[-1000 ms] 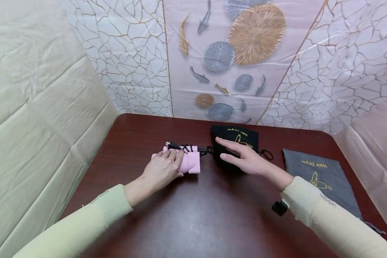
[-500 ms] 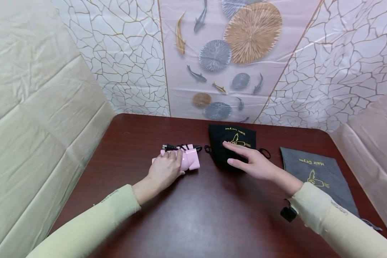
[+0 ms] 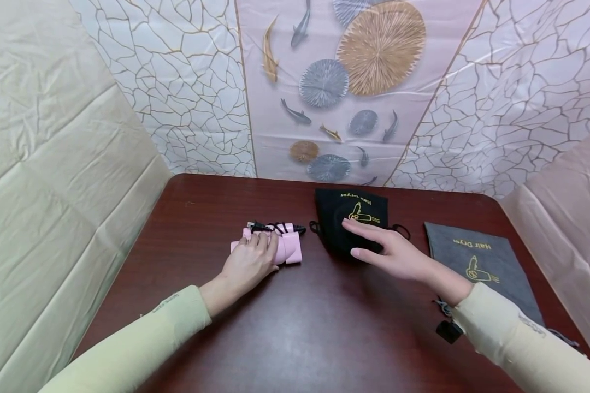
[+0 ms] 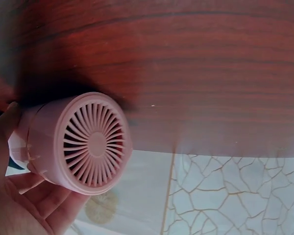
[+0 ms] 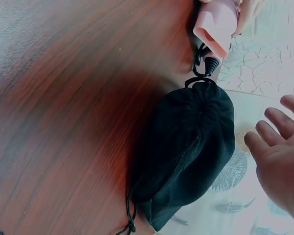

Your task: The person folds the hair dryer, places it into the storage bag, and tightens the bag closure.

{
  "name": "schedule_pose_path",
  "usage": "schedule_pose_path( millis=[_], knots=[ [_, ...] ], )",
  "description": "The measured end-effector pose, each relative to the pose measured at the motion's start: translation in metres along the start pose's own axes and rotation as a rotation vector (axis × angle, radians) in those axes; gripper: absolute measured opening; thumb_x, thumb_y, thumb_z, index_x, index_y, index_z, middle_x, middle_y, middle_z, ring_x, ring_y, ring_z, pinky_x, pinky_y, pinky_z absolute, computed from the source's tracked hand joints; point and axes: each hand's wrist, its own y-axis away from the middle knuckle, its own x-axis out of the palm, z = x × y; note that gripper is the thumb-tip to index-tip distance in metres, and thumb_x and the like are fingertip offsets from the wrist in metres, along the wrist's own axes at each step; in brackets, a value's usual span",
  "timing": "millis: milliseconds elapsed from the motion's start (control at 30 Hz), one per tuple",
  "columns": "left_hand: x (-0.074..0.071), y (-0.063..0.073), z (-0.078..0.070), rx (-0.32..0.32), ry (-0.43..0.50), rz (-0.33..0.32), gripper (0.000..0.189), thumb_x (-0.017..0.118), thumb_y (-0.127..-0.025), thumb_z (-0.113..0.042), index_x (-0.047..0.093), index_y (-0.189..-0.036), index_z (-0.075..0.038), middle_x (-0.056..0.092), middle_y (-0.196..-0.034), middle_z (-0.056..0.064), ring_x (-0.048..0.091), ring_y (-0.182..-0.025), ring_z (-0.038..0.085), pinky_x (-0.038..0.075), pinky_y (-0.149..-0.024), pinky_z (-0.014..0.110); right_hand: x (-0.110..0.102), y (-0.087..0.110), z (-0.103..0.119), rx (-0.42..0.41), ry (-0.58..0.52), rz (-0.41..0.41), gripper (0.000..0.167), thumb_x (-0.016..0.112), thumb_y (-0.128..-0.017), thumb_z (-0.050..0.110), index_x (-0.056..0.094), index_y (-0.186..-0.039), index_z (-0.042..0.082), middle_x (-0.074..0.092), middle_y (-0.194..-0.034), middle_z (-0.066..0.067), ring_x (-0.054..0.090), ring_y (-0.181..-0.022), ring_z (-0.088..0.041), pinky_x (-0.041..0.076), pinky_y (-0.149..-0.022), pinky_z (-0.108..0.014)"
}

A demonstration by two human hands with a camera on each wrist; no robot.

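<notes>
Gripping pink hair dryer (image 3: 291, 249), left hand (image 3: 248, 263) is left of black pouch (image 3: 338, 236) on table (image 3: 295, 333); pouch lies below extended fingers of right hand (image 3: 394, 249), cinched end toward dryer. Right hand's nearer, likely not touching.

The dryer (image 3: 288, 249) looks smooth plastic, the black bag (image 5: 188, 142) matt cloth.

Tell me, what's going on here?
A person has a pink hair dryer on the table, gripped in the left hand, its black cord bundled against the handle. The right hand is open above a bulging black pouch, apart from it and holding nothing. That pouch's mouth is gathered, so its contents are hidden. A gray pouch lies flat farther to the right; both pouches are marked "Hair Dryer".
</notes>
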Motion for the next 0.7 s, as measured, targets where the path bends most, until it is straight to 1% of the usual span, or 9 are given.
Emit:
schedule_pose_path(
  millis=[67, 133, 200, 267, 300, 400, 500, 567, 700],
  knots=[
    [0.0, 0.001, 0.002, 0.007, 0.012, 0.021, 0.085, 0.088, -0.075, -0.063, 0.067, -0.128, -0.001, 0.07, -0.104, 0.013, 0.07, -0.094, 0.028, 0.059, -0.068, 0.037, -0.001, 0.002, 0.001, -0.002, 0.019, -0.003, 0.061, 0.069, -0.106, 0.027, 0.048, -0.163, 0.018, 0.042, -0.169, -0.009, 0.039, -0.156, -0.027, 0.032, -0.12, -0.02],
    [-0.002, 0.003, 0.004, 0.012, 0.017, 0.046, 0.088, 0.086, -0.077, -0.066, 0.066, -0.133, -0.001, 0.07, -0.109, 0.012, 0.068, -0.1, 0.029, 0.058, -0.071, 0.039, -0.002, 0.005, 0.003, -0.005, 0.031, -0.005, 0.061, 0.069, -0.106, 0.026, 0.048, -0.162, 0.018, 0.042, -0.168, -0.011, 0.04, -0.155, -0.028, 0.042, -0.116, -0.027],
    [-0.004, 0.003, 0.007, 0.012, 0.027, 0.074, 0.091, 0.084, -0.078, -0.068, 0.064, -0.138, -0.001, 0.07, -0.114, 0.012, 0.067, -0.105, 0.029, 0.057, -0.075, 0.041, -0.004, 0.007, 0.004, -0.003, 0.034, -0.002, 0.061, 0.069, -0.106, 0.026, 0.048, -0.162, 0.018, 0.042, -0.168, -0.013, 0.04, -0.155, -0.03, 0.052, -0.108, -0.035],
    [-0.006, 0.004, 0.011, 0.018, 0.042, 0.087, 0.093, 0.082, -0.079, -0.069, 0.062, -0.142, -0.002, 0.069, -0.12, 0.012, 0.066, -0.109, 0.031, 0.057, -0.079, 0.043, -0.005, 0.01, 0.004, -0.007, 0.038, 0.0, 0.061, 0.069, -0.106, 0.026, 0.048, -0.163, 0.018, 0.041, -0.169, -0.013, 0.04, -0.155, -0.031, 0.056, -0.101, -0.046],
    [-0.008, 0.004, 0.013, 0.024, 0.054, 0.086, 0.094, 0.082, -0.079, -0.069, 0.062, -0.143, -0.002, 0.069, -0.123, 0.013, 0.067, -0.111, 0.031, 0.057, -0.083, 0.044, -0.006, 0.012, 0.004, -0.008, 0.041, 0.0, 0.061, 0.068, -0.106, 0.026, 0.048, -0.163, 0.018, 0.041, -0.169, -0.012, 0.04, -0.155, -0.032, 0.057, -0.099, -0.049],
    [-0.013, 0.004, 0.02, 0.062, 0.11, 0.077, 0.093, 0.082, -0.081, -0.066, 0.06, -0.146, -0.004, 0.068, -0.134, 0.014, 0.067, -0.12, 0.032, 0.056, -0.096, 0.047, -0.007, 0.018, 0.003, -0.008, 0.061, 0.006, 0.061, 0.068, -0.107, 0.026, 0.046, -0.164, 0.021, 0.04, -0.169, -0.011, 0.038, -0.156, -0.032, 0.052, -0.106, -0.049],
    [-0.019, 0.006, 0.028, 0.12, 0.164, 0.068, 0.09, 0.081, -0.084, -0.064, 0.059, -0.148, -0.005, 0.065, -0.144, 0.014, 0.064, -0.129, 0.032, 0.052, -0.108, 0.049, -0.008, 0.026, 0.001, -0.012, 0.099, 0.006, 0.061, 0.068, -0.107, 0.027, 0.046, -0.164, 0.022, 0.042, -0.169, -0.011, 0.038, -0.156, -0.03, 0.044, -0.117, -0.043],
    [-0.023, 0.008, 0.033, 0.156, 0.193, 0.072, 0.087, 0.08, -0.086, -0.062, 0.059, -0.15, -0.007, 0.064, -0.148, 0.014, 0.062, -0.134, 0.032, 0.05, -0.113, 0.049, -0.01, 0.031, -0.001, -0.013, 0.119, 0.005, 0.061, 0.068, -0.107, 0.028, 0.046, -0.163, 0.023, 0.043, -0.168, -0.012, 0.039, -0.156, -0.029, 0.038, -0.121, -0.032],
    [-0.03, 0.012, 0.045, 0.208, 0.238, 0.092, 0.082, 0.077, -0.091, -0.058, 0.057, -0.153, -0.007, 0.061, -0.152, 0.014, 0.059, -0.14, 0.03, 0.044, -0.118, 0.049, -0.018, 0.041, -0.004, -0.011, 0.13, -0.009, 0.061, 0.07, -0.105, 0.027, 0.049, -0.162, 0.019, 0.044, -0.167, -0.013, 0.04, -0.155, -0.031, 0.025, -0.119, -0.011]
  ],
)
